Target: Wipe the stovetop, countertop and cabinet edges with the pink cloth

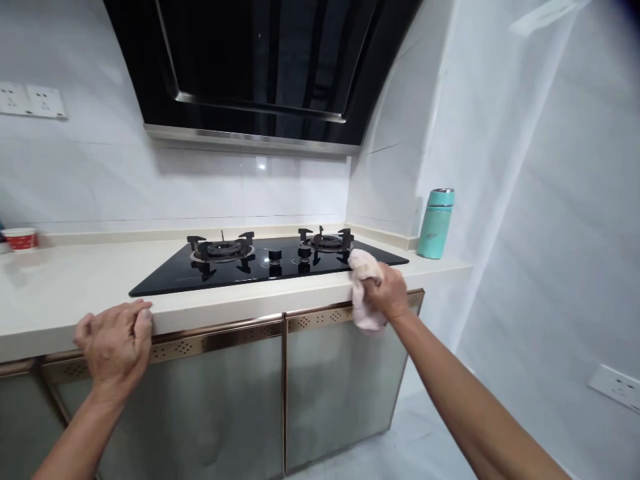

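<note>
A pale pinkish-white cloth is bunched in my right hand, whose fingers are closed around it. The cloth lies against the counter's front edge, by the right front of the black gas stove, and its lower end hangs over the cabinet top. Farther left, my left hand rests on the front edge of the white countertop, holding nothing, with its fingers laid over the edge. Two burners with black pan supports and two knobs show on the stove's glass top.
A turquoise thermos stands on the counter at the right, near the wall. A red and white paper cup is at the far left. Overhead hangs a black range hood. Frosted cabinet doors lie below the counter.
</note>
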The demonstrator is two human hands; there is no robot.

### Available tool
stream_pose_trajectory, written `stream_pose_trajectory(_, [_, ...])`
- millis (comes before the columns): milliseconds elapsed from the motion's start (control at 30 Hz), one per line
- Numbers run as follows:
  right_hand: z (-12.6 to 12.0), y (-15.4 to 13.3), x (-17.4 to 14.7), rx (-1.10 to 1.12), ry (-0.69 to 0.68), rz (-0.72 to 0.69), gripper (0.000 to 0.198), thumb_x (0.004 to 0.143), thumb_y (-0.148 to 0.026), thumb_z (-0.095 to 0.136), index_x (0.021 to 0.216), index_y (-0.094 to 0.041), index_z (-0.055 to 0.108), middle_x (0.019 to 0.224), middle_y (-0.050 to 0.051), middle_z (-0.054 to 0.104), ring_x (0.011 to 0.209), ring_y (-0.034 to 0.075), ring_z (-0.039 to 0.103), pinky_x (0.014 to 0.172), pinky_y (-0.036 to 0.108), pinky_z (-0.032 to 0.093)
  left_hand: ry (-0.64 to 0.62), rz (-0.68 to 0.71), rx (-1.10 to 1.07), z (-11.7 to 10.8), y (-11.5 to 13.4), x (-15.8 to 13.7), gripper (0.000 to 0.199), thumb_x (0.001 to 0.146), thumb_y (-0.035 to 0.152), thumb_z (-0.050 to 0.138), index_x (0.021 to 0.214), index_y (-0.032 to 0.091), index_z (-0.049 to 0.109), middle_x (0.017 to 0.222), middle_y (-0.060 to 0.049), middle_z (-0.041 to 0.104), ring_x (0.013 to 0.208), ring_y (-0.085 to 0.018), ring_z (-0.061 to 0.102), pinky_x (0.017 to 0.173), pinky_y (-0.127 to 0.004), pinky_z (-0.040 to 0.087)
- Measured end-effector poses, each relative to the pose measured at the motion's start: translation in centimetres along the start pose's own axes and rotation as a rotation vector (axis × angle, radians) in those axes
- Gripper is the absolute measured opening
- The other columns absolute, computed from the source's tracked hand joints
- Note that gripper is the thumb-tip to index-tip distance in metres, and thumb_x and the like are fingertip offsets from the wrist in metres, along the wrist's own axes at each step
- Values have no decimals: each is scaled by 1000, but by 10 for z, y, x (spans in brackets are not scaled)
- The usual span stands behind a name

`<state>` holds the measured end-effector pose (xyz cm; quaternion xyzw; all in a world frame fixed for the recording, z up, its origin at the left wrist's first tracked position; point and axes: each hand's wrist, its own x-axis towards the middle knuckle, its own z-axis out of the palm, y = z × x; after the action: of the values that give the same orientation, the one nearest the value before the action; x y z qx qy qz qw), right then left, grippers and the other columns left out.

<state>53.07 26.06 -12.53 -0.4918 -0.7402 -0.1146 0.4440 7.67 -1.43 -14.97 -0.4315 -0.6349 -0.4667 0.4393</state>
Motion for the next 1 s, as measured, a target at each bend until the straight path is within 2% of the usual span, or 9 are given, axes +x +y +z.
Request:
stream_pose_trajectory(133, [-21,55,21,20,-48,190,44,94,-48,38,105,-16,67,106,16,69,95,29,60,82,39,40,16,-23,46,6,1,0,26,92,44,40,93,32,64,101,5,71,106,-25,61,117,-58,27])
stream_pose_trajectory(200, [-23,58,23,5,-35,228,46,95,-48,37,103,-15,68,102,18,68,94,30,60,82,41,38,48,-25,66,11,1,0,27,92,44,40,90,30,63,97,2,71,103,-25,61,115,-60,28])
stream_pose_trajectory(267, [-18,46,19,-9,-8,238,46,94,-49,38,101,-14,68,100,19,68,96,31,60,85,43,37,80,-32,72,16,1,0,26,91,42,41,88,27,62,94,0,70,101,-26,61,114,-61,29])
stream_pose_trajectory(400, [-1,-20,-3,6,13,136,43,89,-52,45,99,-15,65,97,16,67,93,30,59,84,40,38,100,-58,77,19,4,-2,26,92,40,41,86,25,61,93,-1,69,101,-25,59,116,-58,27])
stream_pose_trajectory(667, [30,-223,-54,241,47,-283,56,93,-67,33,95,-19,61,94,14,63,84,27,53,82,41,36,-48,-52,113,1,14,-3,35,97,39,36,98,22,67,108,-12,71,112,-28,58,118,-52,21])
stream_pose_trajectory(767, [34,-280,-65,319,-2,-384,56,93,-67,35,99,-19,61,98,14,63,89,28,54,86,42,36,-83,-44,103,-2,12,-2,35,97,38,37,102,22,68,112,-11,71,115,-28,57,118,-53,20])
stream_pose_trajectory(867, [30,-307,-65,378,-90,-419,50,93,-63,42,104,-18,62,103,14,65,97,29,56,90,42,37,-113,-54,111,-6,14,-1,37,97,40,37,102,23,69,113,-11,71,117,-29,56,119,-56,18])
stream_pose_trajectory(933, [24,-308,-60,463,-162,-387,44,92,-57,47,106,-19,63,108,13,67,102,28,58,93,41,38,-169,-44,88,-11,21,0,37,97,42,38,103,24,70,117,-10,71,119,-29,56,118,-59,16])
stream_pose_trajectory(1000, [16,-302,-51,649,-304,-292,40,92,-55,47,104,-21,65,105,10,70,100,27,61,91,40,41,-271,3,-5,-18,35,0,35,96,43,41,106,27,70,122,-9,70,122,-29,56,118,-61,17])
